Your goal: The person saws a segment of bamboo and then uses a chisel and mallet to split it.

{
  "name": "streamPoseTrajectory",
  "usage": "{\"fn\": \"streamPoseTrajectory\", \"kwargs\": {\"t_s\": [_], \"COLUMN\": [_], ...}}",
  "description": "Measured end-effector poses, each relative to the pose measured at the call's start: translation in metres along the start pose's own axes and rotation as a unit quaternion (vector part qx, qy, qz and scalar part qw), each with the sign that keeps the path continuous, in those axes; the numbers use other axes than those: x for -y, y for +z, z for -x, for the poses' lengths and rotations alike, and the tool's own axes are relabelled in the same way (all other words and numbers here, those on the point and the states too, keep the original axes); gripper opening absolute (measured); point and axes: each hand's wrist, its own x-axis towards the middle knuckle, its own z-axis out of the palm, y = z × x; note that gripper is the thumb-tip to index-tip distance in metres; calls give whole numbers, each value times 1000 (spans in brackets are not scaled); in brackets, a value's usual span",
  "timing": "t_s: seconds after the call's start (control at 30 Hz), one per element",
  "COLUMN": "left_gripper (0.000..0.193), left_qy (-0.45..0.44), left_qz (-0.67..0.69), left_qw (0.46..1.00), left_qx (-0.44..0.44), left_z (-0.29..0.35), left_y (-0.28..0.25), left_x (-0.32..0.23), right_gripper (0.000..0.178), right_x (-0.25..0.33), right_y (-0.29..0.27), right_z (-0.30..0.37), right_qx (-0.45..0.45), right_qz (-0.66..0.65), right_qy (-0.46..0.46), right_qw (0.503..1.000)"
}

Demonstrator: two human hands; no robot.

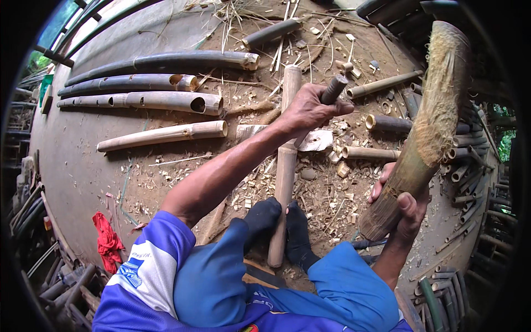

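My left hand (314,108) is closed around the dark, round handle of a chisel-like tool (334,90). Its lower end points down beside a pale bamboo pole (285,176); whether it touches the pole I cannot tell. The pole lies lengthwise in front of me, its near end between my dark-socked feet (296,232). On the right, my right hand (408,213) grips the near end of a thick bamboo club (417,138). The club is raised and tilted, its far part frayed to rough fibres along one side.
Several bamboo tubes, some with cut holes (144,101), lie at the left. Wood chips (254,182) cover the ground around the pole. More bamboo pieces (387,123) lie at the right, with stacks (467,171) beyond. A red cloth (108,240) lies at the lower left.
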Motion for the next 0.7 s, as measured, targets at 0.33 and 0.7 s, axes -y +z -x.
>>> {"fn": "streamPoseTrajectory", "kwargs": {"t_s": [0.33, 0.7], "left_gripper": [36, 33], "left_qy": [-15, -5], "left_qz": [-41, -13], "left_qw": [999, 1000], "left_qx": [-11, 3], "left_z": [0, 1], "left_y": [1, -2], "left_x": [-3, 8], "right_gripper": [74, 78], "right_x": [-4, -3], "right_y": [-9, -2], "right_z": [0, 3], "right_qx": [2, -4], "right_qz": [-8, 1], "right_qy": [9, 15], "right_qw": [1000, 1000]}}
